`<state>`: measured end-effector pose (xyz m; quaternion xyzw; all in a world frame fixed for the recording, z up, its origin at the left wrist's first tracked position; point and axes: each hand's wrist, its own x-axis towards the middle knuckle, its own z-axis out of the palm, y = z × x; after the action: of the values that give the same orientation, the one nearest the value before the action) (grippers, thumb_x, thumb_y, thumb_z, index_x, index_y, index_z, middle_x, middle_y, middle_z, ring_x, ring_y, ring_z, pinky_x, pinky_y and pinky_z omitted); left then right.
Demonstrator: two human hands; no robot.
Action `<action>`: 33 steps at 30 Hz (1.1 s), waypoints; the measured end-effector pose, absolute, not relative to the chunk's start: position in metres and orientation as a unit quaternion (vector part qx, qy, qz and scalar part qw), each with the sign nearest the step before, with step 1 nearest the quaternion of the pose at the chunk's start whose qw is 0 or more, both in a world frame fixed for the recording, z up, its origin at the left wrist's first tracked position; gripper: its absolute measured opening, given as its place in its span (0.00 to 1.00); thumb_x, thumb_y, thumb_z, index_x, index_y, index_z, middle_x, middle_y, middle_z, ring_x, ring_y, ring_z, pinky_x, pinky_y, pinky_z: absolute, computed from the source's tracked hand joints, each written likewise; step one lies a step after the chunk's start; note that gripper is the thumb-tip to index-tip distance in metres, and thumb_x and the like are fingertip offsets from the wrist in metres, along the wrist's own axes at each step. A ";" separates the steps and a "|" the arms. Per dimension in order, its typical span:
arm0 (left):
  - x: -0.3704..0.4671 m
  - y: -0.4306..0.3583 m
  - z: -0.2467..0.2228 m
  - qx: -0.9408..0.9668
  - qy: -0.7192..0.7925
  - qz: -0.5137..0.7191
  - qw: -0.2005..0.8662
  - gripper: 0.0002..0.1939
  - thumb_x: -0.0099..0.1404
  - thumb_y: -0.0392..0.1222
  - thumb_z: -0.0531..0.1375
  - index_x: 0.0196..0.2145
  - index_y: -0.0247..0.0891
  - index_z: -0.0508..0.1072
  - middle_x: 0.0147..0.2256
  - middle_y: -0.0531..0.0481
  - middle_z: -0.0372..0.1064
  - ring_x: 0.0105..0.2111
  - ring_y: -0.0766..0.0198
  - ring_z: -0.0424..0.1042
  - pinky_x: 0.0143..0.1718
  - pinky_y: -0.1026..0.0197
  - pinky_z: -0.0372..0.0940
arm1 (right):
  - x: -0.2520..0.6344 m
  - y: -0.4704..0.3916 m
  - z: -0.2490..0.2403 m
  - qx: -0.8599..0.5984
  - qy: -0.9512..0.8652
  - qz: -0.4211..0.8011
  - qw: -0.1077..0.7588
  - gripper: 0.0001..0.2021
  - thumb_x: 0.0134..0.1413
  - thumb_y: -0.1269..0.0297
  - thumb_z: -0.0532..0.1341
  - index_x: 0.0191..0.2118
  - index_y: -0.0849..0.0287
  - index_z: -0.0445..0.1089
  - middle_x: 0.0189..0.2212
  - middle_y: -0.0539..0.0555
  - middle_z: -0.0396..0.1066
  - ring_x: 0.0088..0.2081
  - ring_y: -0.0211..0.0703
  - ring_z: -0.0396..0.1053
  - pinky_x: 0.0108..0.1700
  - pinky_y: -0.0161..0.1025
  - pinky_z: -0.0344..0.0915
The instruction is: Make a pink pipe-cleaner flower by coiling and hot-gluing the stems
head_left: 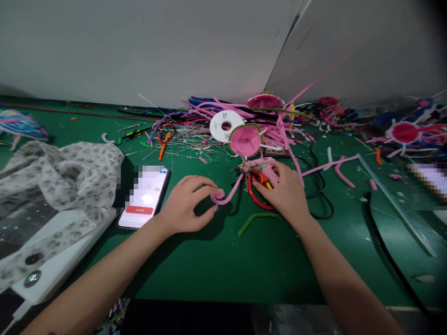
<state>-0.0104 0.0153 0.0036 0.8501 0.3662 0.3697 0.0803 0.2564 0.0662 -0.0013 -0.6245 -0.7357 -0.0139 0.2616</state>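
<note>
My left hand (pixel 190 204) pinches the small coiled end of a pink strip (pixel 230 195) between thumb and index finger. The strip's tail bends up and to the right. My right hand (pixel 288 190) closes around a pink glue gun (pixel 256 166) with a grimy front pointing left. Red-handled scissors (pixel 256 200) lie under it, partly hidden by the hand. Just beyond sits a flat pink coiled disc (pixel 246 139) with a green rim and white tabs. A short bent green strip (pixel 256 218) rests on the table below my right hand.
A white spool (pixel 223 125) and a heap of pink strips (pixel 209 111) lie along the wall. At left are a lit phone (pixel 143 197) and a patterned cloth (pixel 80 177) over a white device. Black cable (pixel 380 242) and clear rods (pixel 398 204) lie at right.
</note>
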 end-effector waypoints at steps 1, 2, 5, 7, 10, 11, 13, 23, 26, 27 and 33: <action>-0.011 0.015 0.004 0.851 0.367 0.369 0.076 0.13 0.58 0.37 0.59 0.43 0.40 0.71 0.42 0.47 0.71 0.43 0.58 0.70 0.45 0.52 0.62 | 0.255 0.066 0.000 -0.639 -0.719 -0.011 0.272 0.31 0.43 0.54 0.65 0.54 0.59 0.62 0.43 0.61 0.71 0.44 0.59 0.68 0.42 0.51 0.65; -0.011 0.016 0.004 0.850 0.368 0.370 0.070 0.13 0.59 0.37 0.59 0.43 0.40 0.71 0.41 0.48 0.71 0.43 0.59 0.70 0.45 0.53 0.63 | 0.254 0.065 0.001 -0.652 -0.703 -0.009 0.283 0.31 0.43 0.54 0.65 0.54 0.58 0.61 0.42 0.60 0.72 0.43 0.57 0.69 0.41 0.50 0.66; -0.011 0.016 0.005 0.844 0.373 0.382 0.055 0.11 0.60 0.36 0.59 0.42 0.39 0.72 0.40 0.48 0.72 0.42 0.60 0.71 0.43 0.55 0.63 | 0.253 0.065 0.003 -0.674 -0.671 -0.012 0.310 0.33 0.43 0.56 0.65 0.56 0.56 0.58 0.42 0.57 0.74 0.40 0.55 0.71 0.37 0.48 0.66; -0.011 0.017 0.006 0.835 0.381 0.393 0.062 0.09 0.60 0.36 0.59 0.40 0.39 0.72 0.39 0.49 0.72 0.41 0.61 0.71 0.43 0.56 0.64 | 0.254 0.065 0.003 -0.681 -0.658 -0.009 0.321 0.35 0.42 0.55 0.65 0.57 0.56 0.56 0.41 0.56 0.75 0.38 0.54 0.72 0.36 0.47 0.66; -0.011 0.017 0.008 0.813 0.397 0.415 0.095 0.07 0.61 0.36 0.59 0.39 0.38 0.72 0.37 0.49 0.72 0.39 0.63 0.71 0.41 0.58 0.65 | 0.255 0.065 0.002 -0.689 -0.641 -0.006 0.337 0.36 0.40 0.53 0.66 0.56 0.55 0.57 0.40 0.55 0.75 0.35 0.53 0.72 0.35 0.47 0.66; -0.011 0.017 0.009 0.803 0.404 0.425 0.106 0.07 0.62 0.37 0.59 0.39 0.38 0.72 0.37 0.48 0.72 0.39 0.63 0.71 0.40 0.59 0.66 | 0.255 0.065 0.002 -0.692 -0.638 -0.007 0.339 0.36 0.40 0.52 0.66 0.56 0.55 0.58 0.40 0.55 0.75 0.34 0.53 0.72 0.34 0.48 0.66; -0.011 0.017 0.010 0.779 0.421 0.447 0.127 0.06 0.63 0.38 0.59 0.38 0.37 0.73 0.36 0.48 0.71 0.38 0.64 0.70 0.39 0.60 0.66 | 0.256 0.065 0.003 -0.696 -0.633 -0.004 0.340 0.36 0.39 0.52 0.66 0.56 0.55 0.58 0.39 0.55 0.76 0.34 0.53 0.72 0.35 0.48 0.66; -0.009 0.019 0.019 0.572 0.504 0.452 0.463 0.09 0.62 0.47 0.60 0.33 0.39 0.75 0.31 0.52 0.73 0.30 0.68 0.71 0.29 0.66 0.65 | 0.258 0.065 0.006 -0.702 -0.577 0.124 0.400 0.34 0.36 0.50 0.69 0.52 0.55 0.63 0.34 0.53 0.76 0.37 0.50 0.73 0.41 0.48 0.66; -0.008 0.019 0.017 0.543 0.503 0.435 0.513 0.09 0.61 0.47 0.60 0.34 0.39 0.73 0.31 0.52 0.72 0.28 0.69 0.70 0.26 0.68 0.63 | 0.259 0.068 0.004 -0.697 -0.556 0.150 0.427 0.32 0.36 0.49 0.69 0.50 0.55 0.64 0.34 0.53 0.76 0.35 0.50 0.73 0.39 0.47 0.67; -0.008 0.019 0.017 0.538 0.505 0.430 0.520 0.09 0.61 0.47 0.60 0.35 0.39 0.73 0.31 0.52 0.72 0.28 0.69 0.70 0.26 0.68 0.63 | 0.260 0.069 0.004 -0.695 -0.543 0.171 0.439 0.32 0.36 0.49 0.69 0.49 0.54 0.64 0.33 0.53 0.75 0.32 0.48 0.73 0.36 0.45 0.68; -0.007 0.018 0.015 0.541 0.512 0.407 0.528 0.09 0.62 0.47 0.59 0.36 0.40 0.73 0.34 0.52 0.72 0.30 0.69 0.70 0.29 0.68 0.63 | 0.265 0.076 0.000 -0.657 -0.478 0.261 0.521 0.21 0.45 0.50 0.63 0.44 0.55 0.64 0.25 0.48 0.70 0.16 0.37 0.63 0.16 0.34 0.57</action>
<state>-0.0073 0.0184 0.0153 0.5412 0.5124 0.4071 0.5280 0.2652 0.0762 0.0003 -0.6572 -0.4779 0.2614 0.5209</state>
